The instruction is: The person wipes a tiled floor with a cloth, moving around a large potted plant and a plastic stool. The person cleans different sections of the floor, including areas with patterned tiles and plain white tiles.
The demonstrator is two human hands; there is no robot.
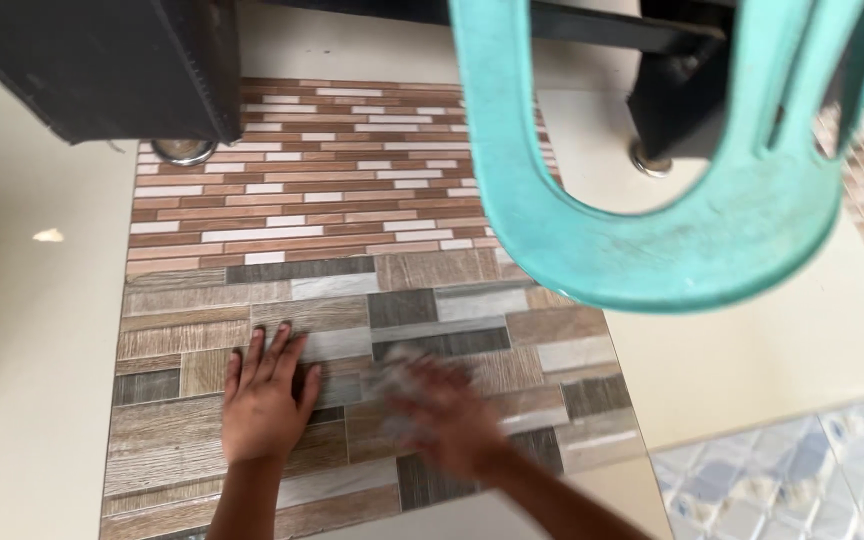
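we had our left hand (264,400) flat on the grey wood-look tile (372,380) in the lower middle of the frame, fingers spread and pressed down, holding nothing. our right hand (447,420) was just beside it on the same tile, all blurry because it was moving, and something pale and whitish, maybe a cloth (399,372), was under it; we could not tell if the fingers were squeezed on it or just pushing it. we think the rubbing of this tile was about in the middle: the hands were on the lower part, and the top rows looked the same as the rest, so we could not tell which bits were done and which were left. above it, in the upper middle, lay the reddish brick-look tile (332,170), touching the grey one along its top edge. no hand was on it. we counted two hands, two patterned tiles on the cream floor (22,330), one teal plastic chair (652,200) at the upper right, and two round metal feet (182,150) under the dark furniture (102,60) at the top. more patterned tiles peeked in at the right edge and lower right corner.
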